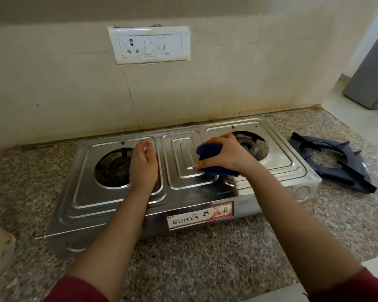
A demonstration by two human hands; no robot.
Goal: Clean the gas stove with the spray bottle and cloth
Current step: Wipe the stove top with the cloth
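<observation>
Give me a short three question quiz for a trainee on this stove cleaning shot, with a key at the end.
1. True or false: the right hand holds the blue cloth against the gas stove.
2. Where does the dark pan support lie? A: on the right burner; B: on the countertop to the right of the stove; C: on the left burner.
3. Fill in: the left hand rests, empty, beside the ____ burner.

Key: 1 true; 2 B; 3 left.

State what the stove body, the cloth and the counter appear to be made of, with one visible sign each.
Stove body: probably stainless steel, shiny and reflective.
Cloth: soft dark blue fabric, bunched in the right hand.
Counter: speckled, likely granite.
</observation>
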